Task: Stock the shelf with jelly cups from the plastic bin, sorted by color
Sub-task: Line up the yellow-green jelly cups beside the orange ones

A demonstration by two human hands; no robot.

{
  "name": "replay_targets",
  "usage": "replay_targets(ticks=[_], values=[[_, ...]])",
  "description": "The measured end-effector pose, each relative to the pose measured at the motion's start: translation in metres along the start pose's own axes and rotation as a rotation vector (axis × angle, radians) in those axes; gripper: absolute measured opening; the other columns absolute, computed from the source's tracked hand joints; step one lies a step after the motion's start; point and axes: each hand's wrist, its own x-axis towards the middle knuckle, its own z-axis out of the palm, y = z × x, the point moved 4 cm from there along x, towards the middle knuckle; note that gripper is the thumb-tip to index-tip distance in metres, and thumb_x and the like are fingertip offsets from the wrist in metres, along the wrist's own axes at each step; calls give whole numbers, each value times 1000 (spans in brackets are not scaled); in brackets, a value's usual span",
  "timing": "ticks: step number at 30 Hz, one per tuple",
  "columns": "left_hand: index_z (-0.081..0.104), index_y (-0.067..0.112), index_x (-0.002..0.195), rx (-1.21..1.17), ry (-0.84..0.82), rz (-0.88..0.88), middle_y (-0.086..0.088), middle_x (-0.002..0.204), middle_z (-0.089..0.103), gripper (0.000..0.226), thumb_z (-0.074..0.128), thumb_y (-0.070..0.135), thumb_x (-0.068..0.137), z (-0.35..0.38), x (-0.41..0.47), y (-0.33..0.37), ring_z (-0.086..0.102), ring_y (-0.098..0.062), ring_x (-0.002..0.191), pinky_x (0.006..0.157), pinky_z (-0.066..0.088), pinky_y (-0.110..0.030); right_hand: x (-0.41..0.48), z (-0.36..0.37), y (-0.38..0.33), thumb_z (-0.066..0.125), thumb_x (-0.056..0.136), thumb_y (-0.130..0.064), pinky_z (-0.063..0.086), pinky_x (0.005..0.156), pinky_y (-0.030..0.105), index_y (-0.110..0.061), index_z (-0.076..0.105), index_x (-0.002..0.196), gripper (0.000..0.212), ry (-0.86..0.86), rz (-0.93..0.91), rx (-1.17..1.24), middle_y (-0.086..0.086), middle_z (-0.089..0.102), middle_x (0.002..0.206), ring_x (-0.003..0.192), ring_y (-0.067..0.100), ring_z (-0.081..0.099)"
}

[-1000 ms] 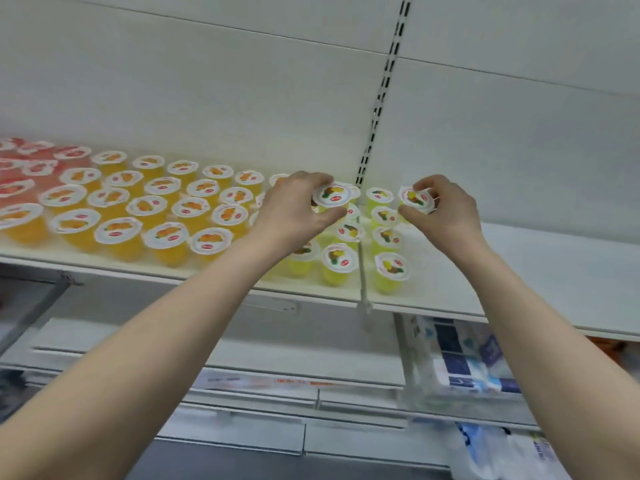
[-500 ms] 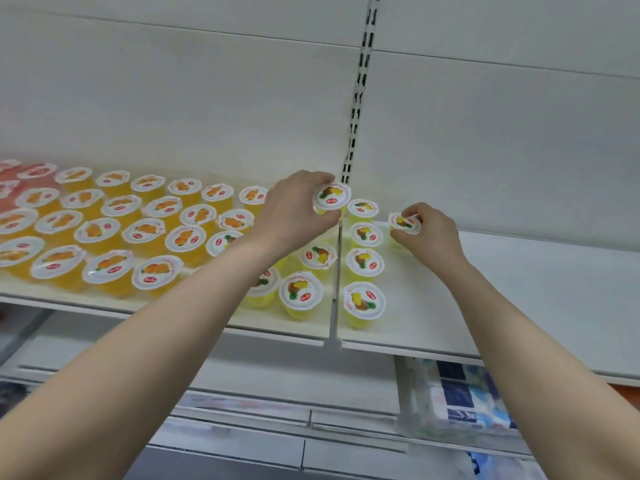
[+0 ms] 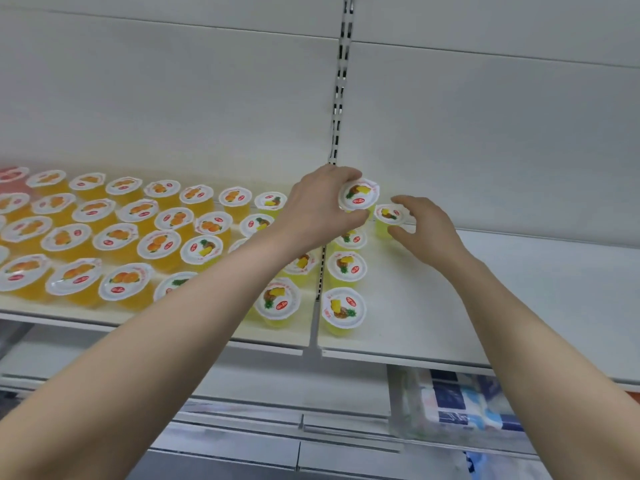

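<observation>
Yellow jelly, pineapple lid: one cup [image 3: 358, 195] is sitting in the left hand [image 3: 320, 213], thumb and fingers curling round its rim, lid tilting toward the camera. It is hanging over the far end of the yellow cups [image 3: 343, 268], just at the seam [image 3: 313, 327] between two panels of the shelf [image 3: 519, 292].

From the right, the right hand [image 3: 427, 230] is reaching in, fingers spreading wide around a second cup [image 3: 388, 216]. That one is standing upright on the shelf, far side, just right of the held one. Whether the fingertips are touching it, cannot tell.

Either side of the seam the yellow cups are running near-to-far in columns; the left forearm [image 3: 207, 306] is covering some. To the left, orange cups [image 3: 159, 244] are filling the shelf in several rows. At the far left edge, red cups [image 3: 12, 174] are showing, partly cut off.

Behind the hands a slotted strip [image 3: 341, 81] is running up the white back wall [image 3: 173, 98]. Below the shelf, near right, blue-and-white packs [image 3: 464, 400] are lying.
</observation>
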Motion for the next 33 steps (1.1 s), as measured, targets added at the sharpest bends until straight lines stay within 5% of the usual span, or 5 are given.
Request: replay_targets(ticks=[11,24,33], values=[[65,21,105,487,-258,174,0,95,65,45,60,54,74,82,15,27,51,-25,98,74,36,-34,-20,-30,21,55,92,-8,40,99,41,-11,58,132,40,76,-71,-209,12,57,132,118,35,50],[60,19,121,474,-260,177,-2,116,61,53,59,53,79,82,6,21,50,-27,107,86,40,-37,-28,-40,3,54,94,-14,43,97,45,-12,57,132,38,110,-87,-241,9,59,131,117,34,51],[52,19,135,380,-88,162,-2,132,55,55,57,49,89,12,-15,7,46,-26,120,95,40,-38,-35,-46,-51,55,96,-20,43,95,47,-11,58,131,36,134,-198,-305,12,60,128,116,37,51]])
